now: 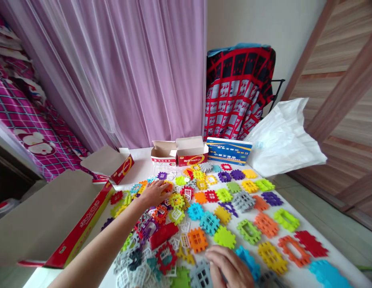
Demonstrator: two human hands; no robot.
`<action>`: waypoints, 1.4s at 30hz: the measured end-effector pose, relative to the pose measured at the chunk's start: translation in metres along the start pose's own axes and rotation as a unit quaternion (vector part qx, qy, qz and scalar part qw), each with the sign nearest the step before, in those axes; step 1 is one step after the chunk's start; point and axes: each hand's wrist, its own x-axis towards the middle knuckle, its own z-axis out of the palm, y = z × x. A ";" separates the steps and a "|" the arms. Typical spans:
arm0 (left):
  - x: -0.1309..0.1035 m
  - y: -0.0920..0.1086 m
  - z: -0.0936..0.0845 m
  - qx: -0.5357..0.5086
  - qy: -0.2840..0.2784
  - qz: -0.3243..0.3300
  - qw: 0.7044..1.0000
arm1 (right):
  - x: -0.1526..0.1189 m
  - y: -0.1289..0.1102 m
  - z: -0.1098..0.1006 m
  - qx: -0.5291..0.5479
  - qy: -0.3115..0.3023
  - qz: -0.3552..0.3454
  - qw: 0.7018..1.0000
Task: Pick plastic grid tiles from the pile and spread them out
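My left hand (155, 193) reaches over the heap of coloured plastic pieces, its fingers spread on pieces near the heap's far side. My right hand (227, 267) is low at the table's near side, fingers curled and bunched, beside a grey window piece (201, 274); whatever it may hold is hidden beneath it. Between the hands lie a red block (163, 235), an orange window piece (197, 240) and a turquoise piece (209, 223). Right of my right hand are a blue piece (248, 262) and a yellow window piece (272, 257).
Open small boxes (192, 157) and a blue box (229, 151) stand at the table's back. A white bag (283, 138) is at the back right. Large open box (80, 224) and another open box (121, 168) sit left. Flat pieces spread across the right side.
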 end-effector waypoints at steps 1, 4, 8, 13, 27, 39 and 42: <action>-0.012 0.001 -0.003 -0.006 0.006 0.001 1.000 | 0.002 -0.001 -0.001 0.004 -0.001 0.003 1.000; -0.058 0.006 -0.007 -0.029 0.026 -0.012 0.999 | 0.003 -0.002 -0.003 0.003 -0.004 0.017 1.000; -0.135 0.022 0.007 -0.048 0.068 -0.041 0.996 | -0.002 0.002 -0.003 -0.001 -0.004 0.029 1.000; -0.184 0.053 0.035 -0.032 0.100 -0.084 0.991 | -0.006 0.004 -0.002 0.001 -0.008 0.020 1.000; -0.160 0.066 0.013 -0.080 0.198 -0.160 0.964 | -0.012 0.011 0.002 -0.018 0.012 0.006 1.000; -0.258 -0.010 0.042 -0.048 0.316 -0.381 0.867 | -0.017 0.012 0.009 0.000 -0.003 -0.009 1.000; -0.261 -0.004 0.046 -0.042 0.306 -0.385 0.870 | -0.017 0.014 0.007 -0.011 0.000 -0.014 1.000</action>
